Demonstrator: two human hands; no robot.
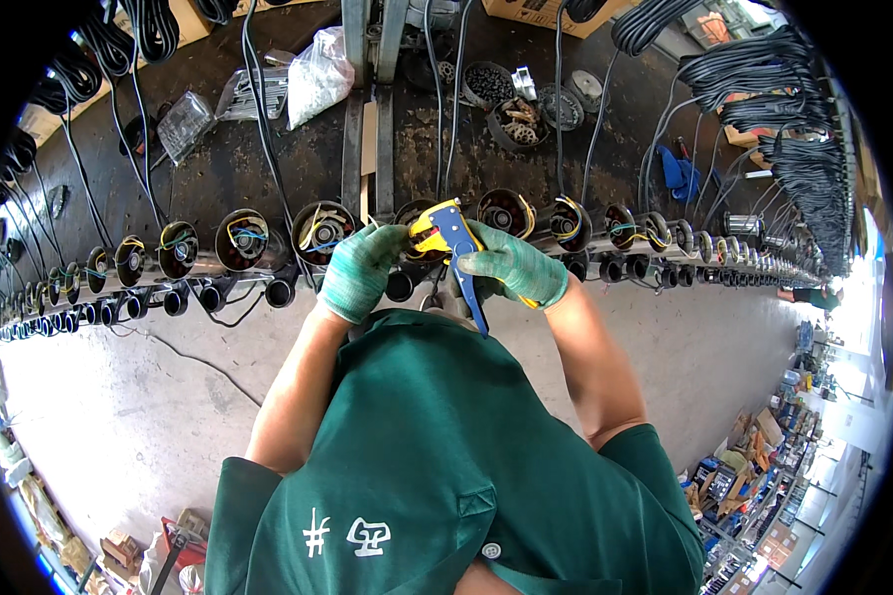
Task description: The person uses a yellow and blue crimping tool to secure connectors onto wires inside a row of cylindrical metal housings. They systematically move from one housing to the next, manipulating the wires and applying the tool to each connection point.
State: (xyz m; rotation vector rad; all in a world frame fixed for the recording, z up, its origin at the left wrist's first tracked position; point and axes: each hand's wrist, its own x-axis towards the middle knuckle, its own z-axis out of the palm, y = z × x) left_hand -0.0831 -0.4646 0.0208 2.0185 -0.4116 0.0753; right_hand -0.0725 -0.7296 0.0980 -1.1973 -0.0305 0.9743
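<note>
A blue and yellow wire stripper (pixel 458 238) is gripped in my right hand (pixel 514 266), which wears a green-white knit glove. Its blue handle slants down toward my chest, and its yellow jaws face left. My left hand (pixel 359 270), gloved the same way, is closed with its fingertips right at those jaws. What it pinches is hidden by the glove and the tool. Just behind both hands stands an open round metal housing (pixel 414 213), partly covered by the stripper. Left of it, another housing (pixel 324 233) shows white and blue wires inside.
A long row of similar housings (pixel 249 240) runs both ways along the bench edge. Black cables (pixel 265 119) rise from them to hanging coils (pixel 759 74). On the dark bench (pixel 407 139) are a white plastic bag (pixel 320 79), tins of small parts (pixel 488 84) and a blue cloth (pixel 679 175).
</note>
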